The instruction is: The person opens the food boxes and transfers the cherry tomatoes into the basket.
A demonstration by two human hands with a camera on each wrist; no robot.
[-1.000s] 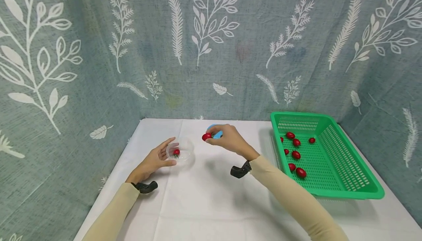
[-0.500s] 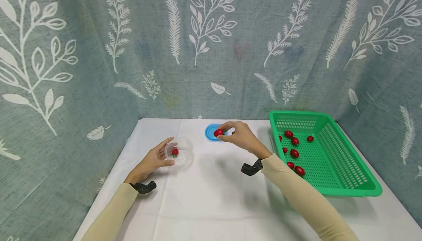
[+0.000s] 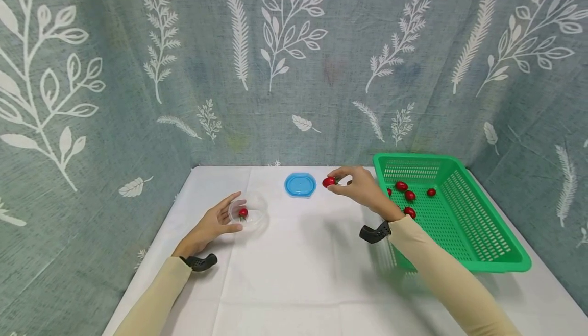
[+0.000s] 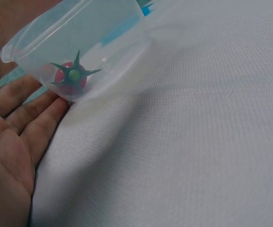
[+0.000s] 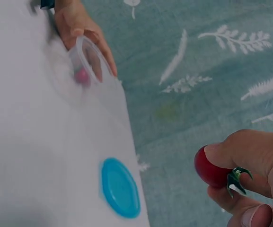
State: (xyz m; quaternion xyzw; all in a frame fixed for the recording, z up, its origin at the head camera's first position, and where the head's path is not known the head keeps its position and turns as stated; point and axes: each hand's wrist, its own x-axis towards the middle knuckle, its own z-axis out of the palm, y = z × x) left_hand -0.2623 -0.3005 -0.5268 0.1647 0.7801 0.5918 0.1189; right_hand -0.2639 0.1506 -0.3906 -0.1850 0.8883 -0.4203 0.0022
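Note:
My left hand (image 3: 211,226) holds a clear plastic container (image 3: 254,212) tilted over at the table's left, its mouth turned towards the palm. Inside it lies one cherry tomato (image 4: 71,75); the left wrist view shows its green star-shaped calyx. Between thumb and fingertips my right hand (image 3: 356,185) pinches another cherry tomato (image 5: 211,168) by its sides, raised above the table near the green basket. Its green calyx points back towards the palm. A blue lid (image 3: 300,185) lies flat on the table between the two hands.
A green plastic basket (image 3: 496,244) with several loose cherry tomatoes (image 3: 410,196) stands at the right; my right forearm covers its front left corner. White cloth (image 3: 285,274) covers the table. A leaf-patterned grey-green curtain (image 3: 340,106) hangs behind and at both sides.
My right hand has moved rightwards with the pinched tomato, past the blue lid, which is now fully uncovered. The left hand and the container have kept their place.

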